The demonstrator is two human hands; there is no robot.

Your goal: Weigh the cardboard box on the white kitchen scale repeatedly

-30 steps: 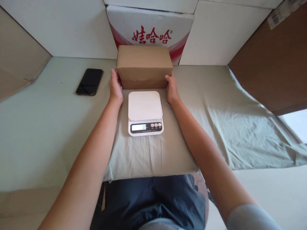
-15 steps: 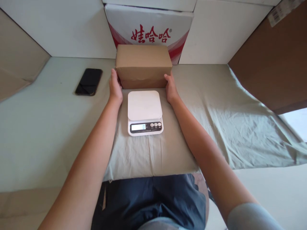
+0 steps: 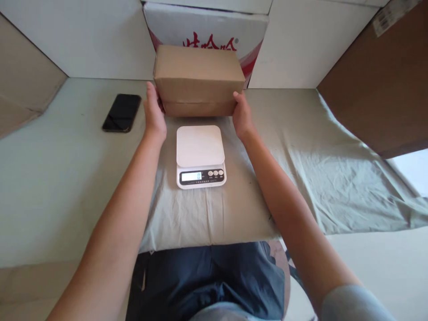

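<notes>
A closed brown cardboard box is held between my two hands, lifted slightly off the cloth behind the scale. My left hand grips its left end, thumb up and the other fingers partly hidden behind and under it. At the right end, my right hand holds the lower corner with its thumb on the front face. In front of the box, nearer to me, lies a white digital kitchen scale with a bare platform. Its lit display reads 0.
A black smartphone lies left of my left hand. A white and red printed carton stands against the back. Large brown cardboard rises at the right, with more cardboard at the left. Greenish cloth covers the table.
The cardboard box has risen from the cloth with both hands and now hides more of the printed carton's lettering. The scale's display still shows 0.
</notes>
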